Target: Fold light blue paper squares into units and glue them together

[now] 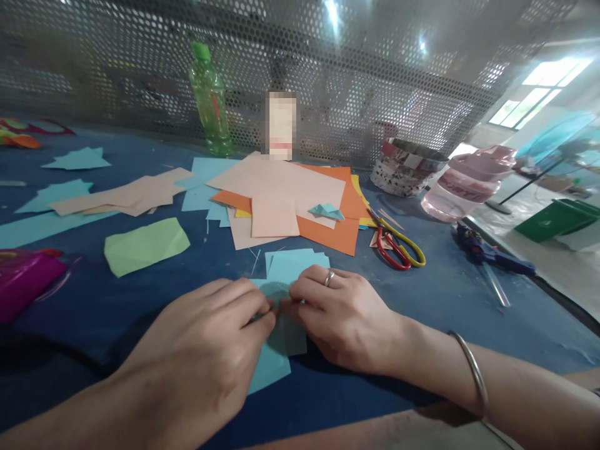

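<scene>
A sheet of light blue paper (276, 350) lies folded on the blue tabletop (94, 306), close to my body. My left hand (201, 344) and my right hand (342, 315) meet over it, and the fingertips of both pinch its folded edge. The fold under my fingers is partly hidden. A ring sits on one finger of my right hand, and a metal bangle circles that wrist. Just beyond my right fingers lie loose light blue paper squares (293, 262). A pale green folded paper (146, 245) rests to the left of them.
Beyond my hands lies a heap of peach and orange paper (281, 206). Red-and-yellow-handled scissors (398, 247) and a blue hot glue gun (492, 250) sit to the right. Behind stand a green bottle (209, 100), a woven paper basket (407, 169) and a pink container (469, 184).
</scene>
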A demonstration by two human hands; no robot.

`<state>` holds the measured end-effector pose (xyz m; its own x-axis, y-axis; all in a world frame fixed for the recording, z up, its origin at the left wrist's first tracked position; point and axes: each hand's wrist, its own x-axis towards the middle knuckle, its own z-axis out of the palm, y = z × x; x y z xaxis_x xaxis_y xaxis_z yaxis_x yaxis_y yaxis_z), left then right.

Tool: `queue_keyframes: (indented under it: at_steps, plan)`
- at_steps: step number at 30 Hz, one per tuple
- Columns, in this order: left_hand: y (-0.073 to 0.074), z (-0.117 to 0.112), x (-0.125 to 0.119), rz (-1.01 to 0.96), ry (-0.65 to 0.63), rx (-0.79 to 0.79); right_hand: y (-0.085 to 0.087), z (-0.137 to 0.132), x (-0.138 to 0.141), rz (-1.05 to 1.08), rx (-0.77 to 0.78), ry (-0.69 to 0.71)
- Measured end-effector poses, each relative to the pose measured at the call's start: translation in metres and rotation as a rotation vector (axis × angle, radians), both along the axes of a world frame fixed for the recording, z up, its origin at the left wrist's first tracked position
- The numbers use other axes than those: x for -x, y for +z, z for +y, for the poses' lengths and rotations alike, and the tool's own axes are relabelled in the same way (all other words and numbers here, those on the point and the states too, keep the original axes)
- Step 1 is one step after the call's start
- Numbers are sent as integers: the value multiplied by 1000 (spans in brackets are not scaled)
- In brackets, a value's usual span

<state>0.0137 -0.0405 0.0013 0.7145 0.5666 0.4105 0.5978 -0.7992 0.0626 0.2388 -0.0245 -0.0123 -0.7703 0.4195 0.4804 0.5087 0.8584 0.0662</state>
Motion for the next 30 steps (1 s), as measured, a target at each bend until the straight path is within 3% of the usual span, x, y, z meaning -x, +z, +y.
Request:
queue_keyframes:
  at_steps: [19, 24, 27, 30]
  plan:
    - [4, -1, 0, -24, 1, -29, 5, -7, 0, -74, -71, -80]
    - [-4, 2, 2, -81, -7, 3, 1, -3, -1, 7, -23, -69]
    - [-12, 11, 6, -214, 70, 93, -1, -1, -2, 78, 7, -51]
    - [-16, 20, 10, -176, 251, 177, -2, 0, -3, 89, 31, -41]
